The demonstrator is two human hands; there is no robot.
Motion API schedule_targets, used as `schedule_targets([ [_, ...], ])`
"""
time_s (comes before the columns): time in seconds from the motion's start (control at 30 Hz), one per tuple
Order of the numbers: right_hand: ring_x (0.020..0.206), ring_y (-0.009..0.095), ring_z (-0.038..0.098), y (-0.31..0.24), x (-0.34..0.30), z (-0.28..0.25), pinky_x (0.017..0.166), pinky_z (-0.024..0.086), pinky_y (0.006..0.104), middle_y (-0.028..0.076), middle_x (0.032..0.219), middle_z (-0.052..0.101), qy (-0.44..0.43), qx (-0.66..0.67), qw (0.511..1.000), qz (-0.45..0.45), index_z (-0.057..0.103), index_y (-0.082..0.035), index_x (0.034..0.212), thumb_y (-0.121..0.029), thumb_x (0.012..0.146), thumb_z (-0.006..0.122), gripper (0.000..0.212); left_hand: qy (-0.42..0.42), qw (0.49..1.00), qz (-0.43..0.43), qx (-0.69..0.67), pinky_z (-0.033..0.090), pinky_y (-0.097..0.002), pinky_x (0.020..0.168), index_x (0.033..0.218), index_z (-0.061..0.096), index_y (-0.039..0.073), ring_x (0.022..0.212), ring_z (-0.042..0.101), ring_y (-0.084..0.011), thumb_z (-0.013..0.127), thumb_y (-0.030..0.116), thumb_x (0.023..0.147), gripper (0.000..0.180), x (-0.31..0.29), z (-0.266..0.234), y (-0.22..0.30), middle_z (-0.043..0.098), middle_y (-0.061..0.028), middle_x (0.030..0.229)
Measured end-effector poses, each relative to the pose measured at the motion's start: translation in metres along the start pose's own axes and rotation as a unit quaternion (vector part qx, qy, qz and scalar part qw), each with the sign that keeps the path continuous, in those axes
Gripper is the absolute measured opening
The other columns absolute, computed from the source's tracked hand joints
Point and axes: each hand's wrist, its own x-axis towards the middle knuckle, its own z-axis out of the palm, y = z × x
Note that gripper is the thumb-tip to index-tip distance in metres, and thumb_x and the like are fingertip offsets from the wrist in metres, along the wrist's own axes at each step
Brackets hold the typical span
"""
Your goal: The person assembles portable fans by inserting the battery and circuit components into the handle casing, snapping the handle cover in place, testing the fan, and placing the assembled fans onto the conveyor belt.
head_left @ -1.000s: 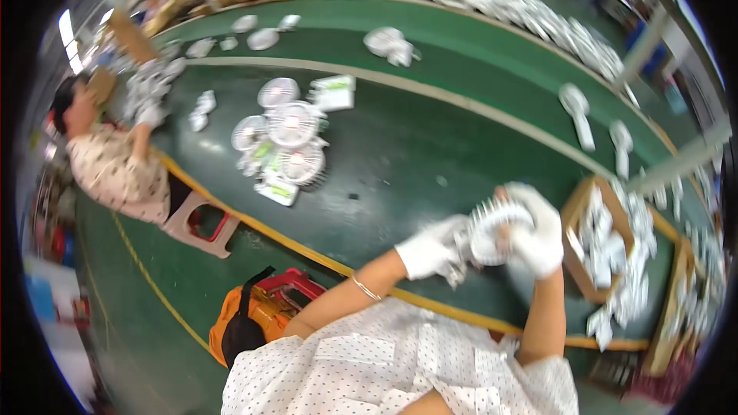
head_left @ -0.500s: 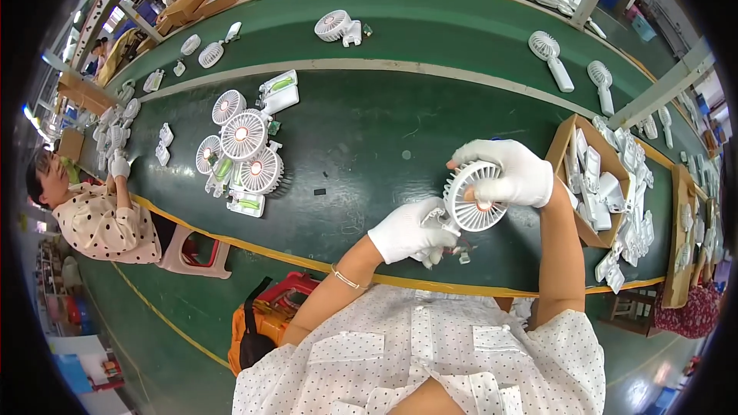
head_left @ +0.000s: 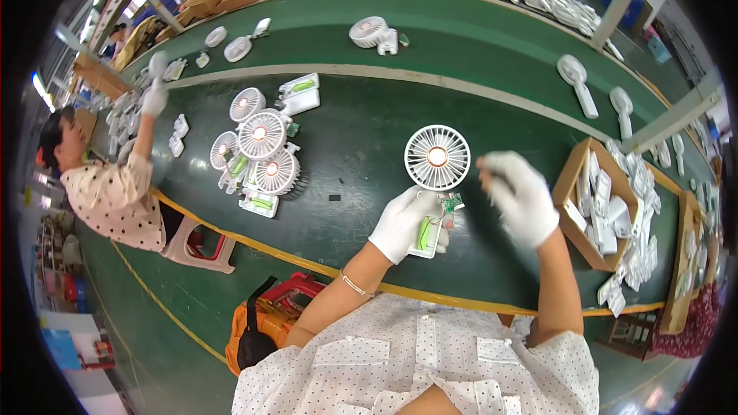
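Note:
My gloved left hand (head_left: 403, 224) is closed round the handle of a white handheld fan (head_left: 437, 132), its round grille facing up with a copper-coloured centre. The handle's casing is uncovered, showing a green battery (head_left: 425, 232); a small green circuit board (head_left: 452, 202) hangs on wires beside it. My gloved right hand (head_left: 523, 198) is in the air right of the fan, apart from it, blurred by motion, with its fingers parted and nothing seen in them. Several similar fans (head_left: 262, 135) lie clustered on the green table to the left, some with batteries showing.
At the right, a cardboard box (head_left: 576, 219) holds white casing parts, with more casings (head_left: 644, 207) heaped beside it. Beyond a pale rail, fans (head_left: 576, 84) lie on a green conveyor belt (head_left: 477, 54). A co-worker (head_left: 111, 192) sits at the left.
My right hand has left the fan's grille and moved down to the right. The grille now faces up, and the open handle shows. The co-worker has raised a hand with a fan.

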Motion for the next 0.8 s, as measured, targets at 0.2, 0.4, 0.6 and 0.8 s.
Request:
schedule_targets([
  [0.2,0.083,0.030,0.064,-0.013,-0.023,0.043,0.071,0.052,0.0362,0.013,0.094,0.062,-0.030,-0.096,0.978,-0.182,0.066,-0.005,0.104,0.004,0.075,0.072,0.031,-0.008,0.998,-0.031,0.048,0.060,-0.0379,0.054,0.120,0.051,0.000,0.062,0.067,-0.0252,0.046,0.024,0.102,0.030,0.003,0.003,-0.011,0.064,-0.0164,0.089],
  [0.4,0.073,0.030,0.063,-0.011,-0.027,0.042,0.062,0.051,0.0367,0.013,0.088,0.061,0.036,-0.142,0.966,-0.212,0.065,-0.006,0.100,0.006,0.073,0.072,0.030,-0.047,0.993,-0.031,0.103,0.059,-0.0350,0.058,0.116,0.052,0.003,0.066,0.067,-0.0221,0.044,0.033,0.104,0.033,-0.004,0.004,-0.008,0.065,-0.0121,0.088],
  [0.6,0.076,0.030,0.063,-0.018,-0.027,0.047,0.063,0.051,0.0360,0.014,0.088,0.061,0.043,-0.119,0.974,-0.190,0.065,-0.005,0.104,0.010,0.074,0.068,0.034,-0.048,0.995,-0.029,0.077,0.058,-0.0350,0.058,0.114,0.053,0.003,0.065,0.067,-0.0221,0.044,0.028,0.103,0.029,-0.006,0.005,-0.006,0.065,-0.0120,0.087],
  [0.8,0.079,0.030,0.064,-0.019,-0.026,0.052,0.067,0.052,0.0357,0.014,0.093,0.064,0.105,-0.173,0.956,-0.214,0.065,-0.004,0.105,0.011,0.074,0.067,0.034,-0.054,0.992,-0.031,0.106,0.059,-0.0360,0.058,0.114,0.054,0.003,0.065,0.067,-0.0226,0.044,0.028,0.103,0.029,-0.002,0.003,-0.009,0.066,-0.0129,0.089],
])
